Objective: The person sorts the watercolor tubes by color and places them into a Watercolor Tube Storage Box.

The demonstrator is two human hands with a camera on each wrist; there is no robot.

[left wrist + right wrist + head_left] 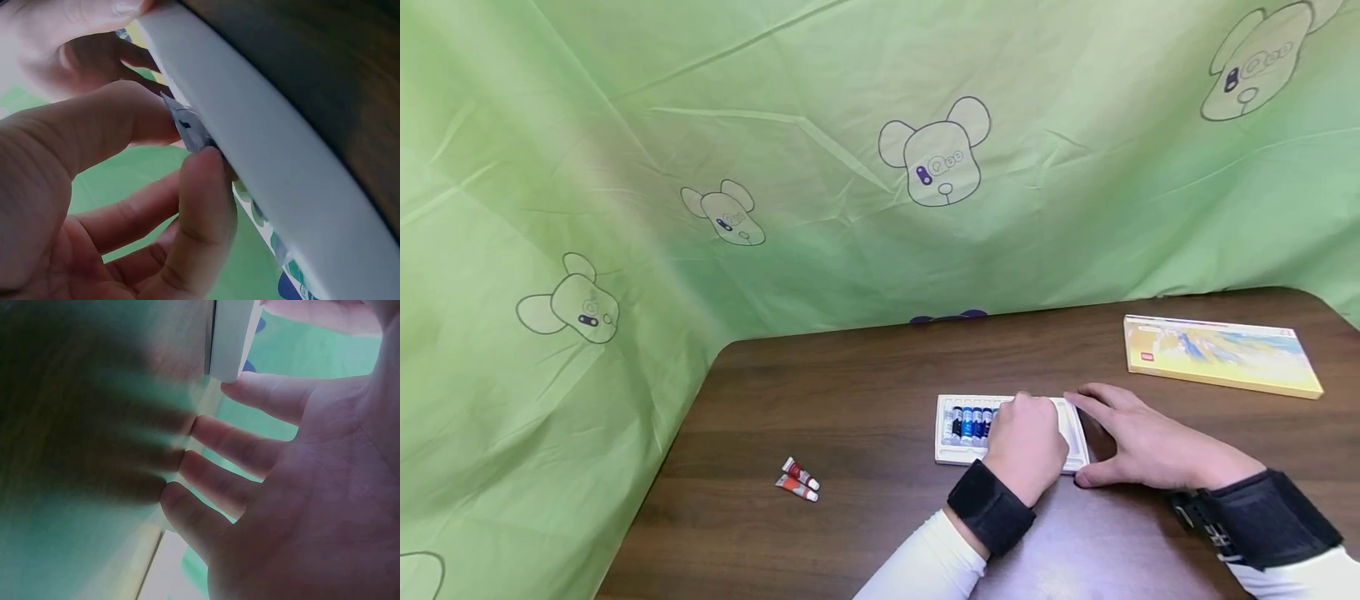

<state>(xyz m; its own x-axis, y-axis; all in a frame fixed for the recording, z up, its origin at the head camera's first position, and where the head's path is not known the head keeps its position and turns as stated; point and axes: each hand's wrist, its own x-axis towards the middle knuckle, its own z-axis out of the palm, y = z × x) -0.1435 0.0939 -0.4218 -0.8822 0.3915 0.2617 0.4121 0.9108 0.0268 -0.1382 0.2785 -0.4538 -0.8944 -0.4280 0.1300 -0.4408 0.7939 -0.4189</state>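
The head view is bright and fairly even, the green curtain (pixel 820 250) paler in patches; a whitish-violet glare lies on the surface (pixel 850 400) near the bottom edge; both wrist views are dimmer and softer; in the right one, dark, blurred streaks run from the fingers (pixel 231 442) across greenish reflections; the left one darkens toward upper right.

Head view downward, wrist views close — white tray (pixel 1076 440) shared

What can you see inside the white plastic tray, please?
In the head view, slim black and blue tubes occupy the left of the tray; the left hand covers its middle, hiding whatever's there.
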